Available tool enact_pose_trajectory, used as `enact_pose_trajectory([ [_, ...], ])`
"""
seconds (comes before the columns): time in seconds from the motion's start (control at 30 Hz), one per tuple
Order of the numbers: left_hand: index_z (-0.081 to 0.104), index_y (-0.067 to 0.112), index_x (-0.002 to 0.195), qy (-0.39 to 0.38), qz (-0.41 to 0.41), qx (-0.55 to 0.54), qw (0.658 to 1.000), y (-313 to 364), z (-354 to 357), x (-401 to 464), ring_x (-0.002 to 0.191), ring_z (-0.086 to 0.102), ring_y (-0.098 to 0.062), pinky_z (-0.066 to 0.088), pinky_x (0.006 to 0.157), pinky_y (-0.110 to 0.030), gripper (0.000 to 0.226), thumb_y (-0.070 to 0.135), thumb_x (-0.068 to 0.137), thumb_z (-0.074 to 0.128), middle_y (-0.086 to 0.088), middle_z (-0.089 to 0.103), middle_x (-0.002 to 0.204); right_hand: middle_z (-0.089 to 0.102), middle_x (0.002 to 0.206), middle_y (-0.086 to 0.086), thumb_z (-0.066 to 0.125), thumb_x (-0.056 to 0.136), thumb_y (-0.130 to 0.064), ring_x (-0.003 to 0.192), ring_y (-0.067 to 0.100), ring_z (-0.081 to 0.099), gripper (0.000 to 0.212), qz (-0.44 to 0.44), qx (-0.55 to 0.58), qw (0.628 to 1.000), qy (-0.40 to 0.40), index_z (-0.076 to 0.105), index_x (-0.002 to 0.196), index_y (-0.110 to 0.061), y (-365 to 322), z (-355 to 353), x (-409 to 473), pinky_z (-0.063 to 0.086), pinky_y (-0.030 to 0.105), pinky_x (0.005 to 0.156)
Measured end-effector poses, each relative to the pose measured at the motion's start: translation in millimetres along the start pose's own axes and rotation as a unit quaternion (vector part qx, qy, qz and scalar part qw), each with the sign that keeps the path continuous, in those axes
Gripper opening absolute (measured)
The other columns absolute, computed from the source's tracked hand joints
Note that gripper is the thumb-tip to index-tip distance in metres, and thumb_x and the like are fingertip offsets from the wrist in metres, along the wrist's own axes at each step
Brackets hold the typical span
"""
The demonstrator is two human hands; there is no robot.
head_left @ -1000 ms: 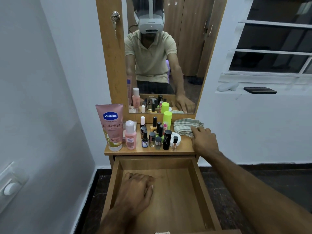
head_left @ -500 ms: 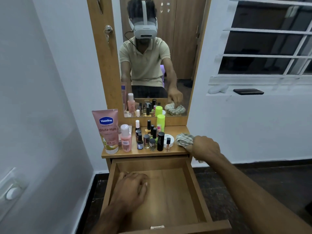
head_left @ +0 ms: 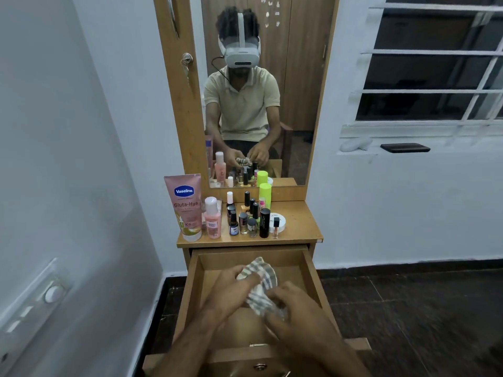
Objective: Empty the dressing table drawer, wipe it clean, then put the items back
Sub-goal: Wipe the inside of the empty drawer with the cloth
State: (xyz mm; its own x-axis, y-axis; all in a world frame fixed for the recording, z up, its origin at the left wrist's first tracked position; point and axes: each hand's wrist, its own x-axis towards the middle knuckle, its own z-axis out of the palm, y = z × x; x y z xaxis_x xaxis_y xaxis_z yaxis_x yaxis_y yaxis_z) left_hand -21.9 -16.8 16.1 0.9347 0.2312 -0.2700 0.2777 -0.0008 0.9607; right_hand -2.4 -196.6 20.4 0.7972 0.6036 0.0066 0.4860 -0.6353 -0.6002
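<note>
checked cloth (head_left: 259, 284) bunched between both hands over open drawer (head_left: 313, 270), left hand (head_left: 231, 288) gripping its upper part, right hand (head_left: 294, 308) pinching its lower end

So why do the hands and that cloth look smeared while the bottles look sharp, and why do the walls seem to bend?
Head view: the left hand, right hand and checked cloth over the open drawer show motion blur; the bottles on the table top stand crisp; the wide-angle lens bows the walls and window bars; the window is dark, the light soft and even.
</note>
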Motion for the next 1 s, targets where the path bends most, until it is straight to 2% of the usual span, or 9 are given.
enact_pose_trajectory([
  [0.13,0.074,0.018,0.107,-0.021,0.046,0.028,0.998,1,-18,-5,0.093,0.075,-0.025,0.058,0.089,-0.041,0.014,0.022,0.096,0.067,-0.006,0.078,0.097,0.050,0.124,-0.020,0.072,0.088,-0.051,0.112,-0.002,0.052,0.034,0.044,0.123,0.986,0.103,0.061,0.119,-0.039,17,3,6,0.044,0.015,0.089],
  [0.2,0.074,0.019,0.110,-0.071,0.062,0.011,0.995,8,-25,-12,0.097,0.074,-0.027,0.058,0.088,-0.038,0.017,0.026,0.096,0.068,-0.009,0.077,0.103,0.053,0.129,-0.021,0.075,0.088,-0.048,0.117,0.003,0.056,0.054,0.068,0.216,0.971,0.072,0.049,0.134,-0.040,24,0,9,0.049,0.028,0.098],
  [0.3,0.073,0.020,0.111,-0.053,0.079,-0.005,0.995,13,-29,-16,0.094,0.074,-0.025,0.059,0.078,-0.030,0.019,0.029,0.095,0.068,-0.008,0.077,0.101,0.075,0.111,-0.004,0.077,0.090,-0.032,0.099,0.013,0.074,0.039,0.061,0.346,0.936,-0.002,0.060,0.124,-0.028,28,0,12,0.060,0.038,0.088],
  [0.47,0.070,0.019,0.111,0.027,0.078,0.021,0.996,5,-25,-14,0.086,0.075,-0.016,0.059,0.066,-0.027,0.020,0.025,0.092,0.072,0.001,0.078,0.096,0.078,0.099,-0.002,0.066,0.098,-0.020,0.088,0.017,0.077,0.017,0.112,0.363,0.920,0.097,0.063,0.115,-0.025,32,7,20,0.063,0.045,0.081],
  [0.63,0.069,0.015,0.114,0.032,0.024,-0.085,0.996,10,-25,-12,0.091,0.075,-0.017,0.059,0.068,-0.025,0.028,0.009,0.087,0.076,-0.004,0.077,0.104,0.077,0.098,-0.001,0.059,0.102,-0.019,0.087,0.016,0.076,0.019,0.147,0.373,0.912,0.091,0.059,0.121,-0.019,31,14,24,0.063,0.039,0.078],
  [0.73,0.067,0.011,0.110,0.056,0.025,-0.086,0.994,18,-20,-12,0.084,0.076,-0.018,0.059,0.065,-0.026,0.025,0.007,0.088,0.076,-0.008,0.075,0.099,0.057,0.126,-0.015,0.069,0.095,-0.035,0.109,-0.001,0.058,0.035,0.077,0.154,0.971,0.168,0.055,0.127,-0.031,28,19,22,0.047,0.012,0.085],
  [0.83,0.069,0.013,0.108,0.055,0.021,-0.064,0.996,24,-11,-13,0.078,0.076,-0.019,0.058,0.060,-0.027,0.021,0.013,0.089,0.076,-0.008,0.072,0.095,0.058,0.125,-0.026,0.074,0.081,-0.059,0.116,-0.008,0.054,0.052,-0.026,0.208,0.973,0.092,0.056,0.126,-0.044,14,20,20,0.044,0.013,0.090],
  [0.9,0.072,0.014,0.110,0.018,0.013,-0.078,0.997,26,-7,-15,0.087,0.076,-0.022,0.060,0.068,-0.030,0.016,0.021,0.095,0.070,-0.011,0.075,0.100,0.064,0.122,-0.024,0.081,0.075,-0.059,0.114,-0.006,0.060,0.061,-0.021,0.271,0.962,0.040,0.056,0.128,-0.042,8,21,21,0.051,0.018,0.089],
  [1.0,0.076,0.018,0.109,-0.020,0.012,-0.091,0.996,27,-7,-16,0.096,0.073,-0.021,0.060,0.085,-0.036,0.020,0.024,0.101,0.060,-0.010,0.075,0.106,0.070,0.109,-0.026,0.083,0.082,-0.042,0.101,-0.004,0.068,0.044,-0.012,0.289,0.953,0.089,0.060,0.119,-0.036,5,17,25,0.057,0.020,0.081],
])
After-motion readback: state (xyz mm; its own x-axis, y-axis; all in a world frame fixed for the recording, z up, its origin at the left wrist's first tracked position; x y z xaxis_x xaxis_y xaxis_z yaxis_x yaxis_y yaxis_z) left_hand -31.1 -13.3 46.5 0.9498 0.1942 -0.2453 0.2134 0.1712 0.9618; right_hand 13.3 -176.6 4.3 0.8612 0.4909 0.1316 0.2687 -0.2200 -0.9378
